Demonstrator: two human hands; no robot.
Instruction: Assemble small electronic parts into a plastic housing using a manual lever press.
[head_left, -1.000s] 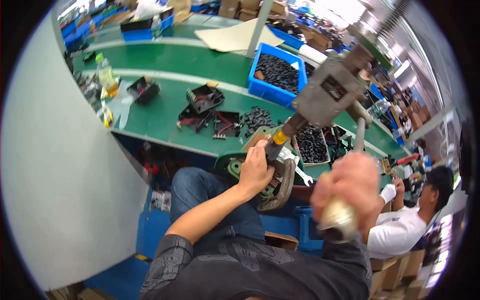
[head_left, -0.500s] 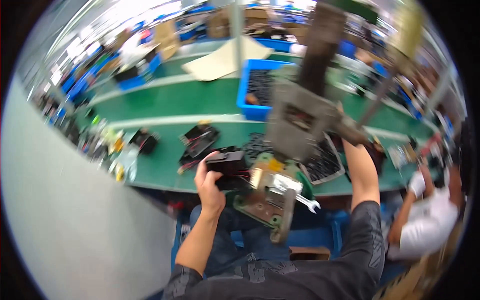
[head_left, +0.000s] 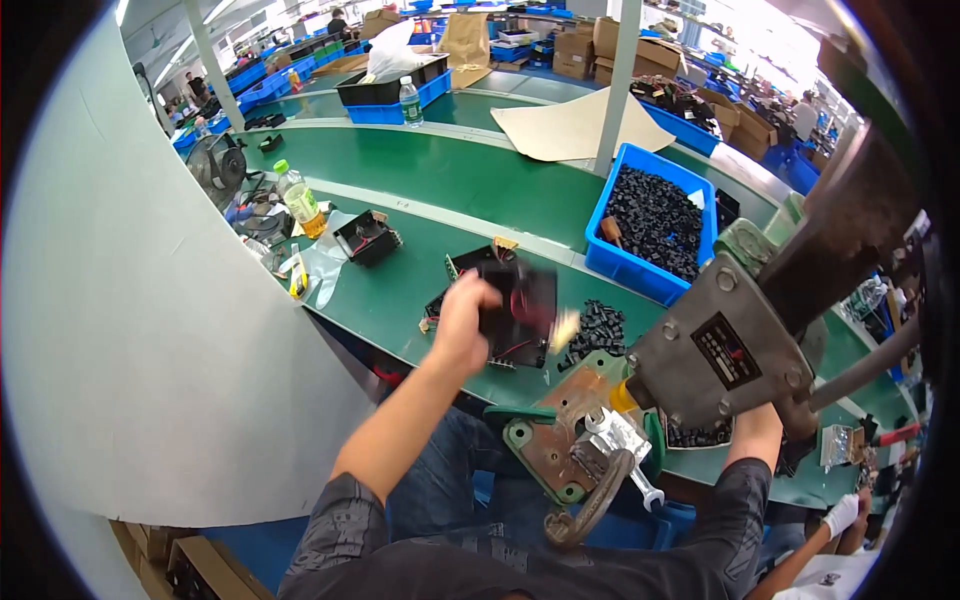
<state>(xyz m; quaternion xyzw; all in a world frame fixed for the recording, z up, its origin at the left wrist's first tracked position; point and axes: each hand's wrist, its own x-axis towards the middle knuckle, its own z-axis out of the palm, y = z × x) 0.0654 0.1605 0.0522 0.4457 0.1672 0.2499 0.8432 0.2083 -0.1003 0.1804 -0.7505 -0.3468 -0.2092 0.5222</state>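
Black rectangular box [head_left: 537,297], motion-blurred, mid-air

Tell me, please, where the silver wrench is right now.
In the head view, the silver wrench is right of centre, below and right of the left hand, at the press base, beside the curved metal lever.

Here I am on the left of two head-worn fisheyes, looking down and forward over the wearer's dark shirt [head_left: 450,572]. The grey press [head_left: 690,300] looms close on the right, the left hand [head_left: 465,325] sits mid-view, and the green bench [head_left: 350,295] sweeps away beyond, its edges bowed by the lens.
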